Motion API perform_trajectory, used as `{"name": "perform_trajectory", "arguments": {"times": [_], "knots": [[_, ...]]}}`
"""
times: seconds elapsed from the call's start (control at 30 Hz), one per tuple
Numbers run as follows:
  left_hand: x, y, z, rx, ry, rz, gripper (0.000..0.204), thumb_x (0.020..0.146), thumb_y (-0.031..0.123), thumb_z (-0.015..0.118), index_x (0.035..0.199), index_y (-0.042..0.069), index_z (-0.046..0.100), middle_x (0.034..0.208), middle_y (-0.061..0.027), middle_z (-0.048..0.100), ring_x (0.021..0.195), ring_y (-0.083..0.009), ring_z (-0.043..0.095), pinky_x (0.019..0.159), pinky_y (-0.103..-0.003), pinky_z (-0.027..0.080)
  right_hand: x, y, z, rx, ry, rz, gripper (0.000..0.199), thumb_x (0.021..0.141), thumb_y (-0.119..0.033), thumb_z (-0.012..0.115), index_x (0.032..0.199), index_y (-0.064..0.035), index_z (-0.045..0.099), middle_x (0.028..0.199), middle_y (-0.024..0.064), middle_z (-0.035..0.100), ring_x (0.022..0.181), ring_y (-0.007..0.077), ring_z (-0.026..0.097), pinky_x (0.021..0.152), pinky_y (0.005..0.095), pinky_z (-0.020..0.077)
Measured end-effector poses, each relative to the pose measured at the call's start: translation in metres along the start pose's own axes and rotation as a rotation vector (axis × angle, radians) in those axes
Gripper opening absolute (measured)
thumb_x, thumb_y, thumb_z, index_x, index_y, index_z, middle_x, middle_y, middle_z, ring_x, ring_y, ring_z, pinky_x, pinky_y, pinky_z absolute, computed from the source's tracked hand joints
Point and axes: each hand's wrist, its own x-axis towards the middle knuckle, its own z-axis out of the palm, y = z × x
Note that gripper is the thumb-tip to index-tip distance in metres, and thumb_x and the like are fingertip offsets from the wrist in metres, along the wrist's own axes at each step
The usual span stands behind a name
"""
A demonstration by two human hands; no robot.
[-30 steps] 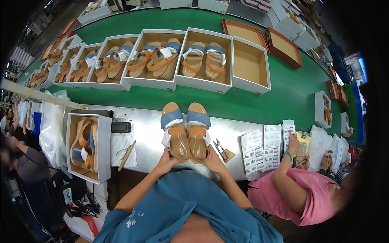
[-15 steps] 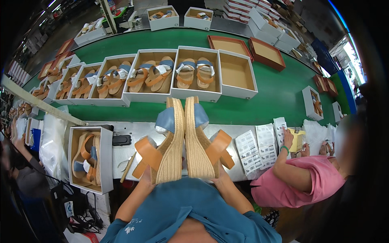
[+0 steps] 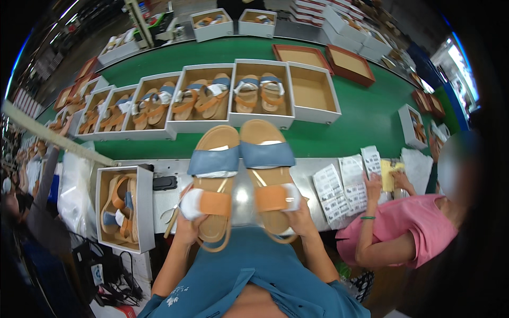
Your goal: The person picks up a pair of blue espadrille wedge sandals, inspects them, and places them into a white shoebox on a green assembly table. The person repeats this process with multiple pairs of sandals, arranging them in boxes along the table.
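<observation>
My left hand (image 3: pixel 190 227) grips a wedge sandal (image 3: pixel 214 159) with a blue toe strap and a tan ankle strap, white paper tucked at the tan strap. A matching sandal (image 3: pixel 266 159) is gripped by my right hand (image 3: pixel 301 217). Both are held side by side in front of me, toes away, insoles facing up, over the metal work surface (image 3: pixel 241 199). Each hand is closed round the heel end, and some fingers are hidden beneath. Left of them stands an upturned white box (image 3: pixel 147 212) with another pair of sandals (image 3: pixel 119 212) inside.
Across the green conveyor (image 3: pixel 212 53) stands a row of white boxes with sandals; the rightmost box (image 3: pixel 313 93) is empty. Brown lids (image 3: pixel 350 66) lie behind it. Pliers (image 3: pixel 170 220) lie at my left. At right, a co-worker in pink (image 3: pixel 403 228) handles label sheets (image 3: pixel 331 193).
Both sandals have been turned from soles facing each other, wedge sides showing, to insoles up. The co-worker's hands have shifted over the label sheets and yellow paper.
</observation>
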Motion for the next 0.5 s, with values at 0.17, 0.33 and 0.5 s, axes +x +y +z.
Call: {"name": "perform_trajectory", "arguments": {"times": [0.17, 0.33, 0.5], "knots": [[-0.001, 0.026, 0.019, 0.92, 0.22, 0.551, 0.068, 0.066, 0.016, 0.083, 0.127, 0.007, 0.055, 0.131, -0.0188, 0.045, 0.12, -0.0341, 0.045, 0.101, -0.042, 0.037, 0.003, -0.031, 0.01, -1.044, 0.231, -0.604, 0.071, 0.055, -0.002, 0.069, 0.125, -0.0125, 0.061, 0.124, 0.0164, 0.051, 0.114, 0.035, 0.048, 0.093, 0.0415, 0.0434], [-0.002, 0.025, 0.019, 1.032, 0.252, 0.607, 0.058, 0.066, 0.027, 0.084, 0.119, 0.011, 0.064, 0.129, -0.022, 0.046, 0.117, -0.0379, 0.045, 0.097, -0.044, 0.037, -0.007, -0.014, 0.014, -1.005, 0.203, -0.522, 0.067, 0.061, -0.004, 0.071, 0.127, -0.0098, 0.059, 0.125, 0.0159, 0.051, 0.113, 0.0332, 0.05, 0.091, 0.0408, 0.0441], [-0.003, 0.017, 0.004, -0.392, 0.141, -0.368, 0.054, 0.089, 0.021, 0.063, 0.136, 0.002, 0.045, 0.132, -0.018, 0.052, 0.117, -0.0279, 0.055, 0.1, -0.038, 0.045, 0.002, 0.072, -0.002, -0.072, -0.002, 0.059, 0.039, 0.094, -0.015, 0.06, 0.128, 0.0032, 0.052, 0.113, 0.0109, 0.06, 0.1, 0.0162, 0.059, 0.086, 0.0287, 0.0463]]}}
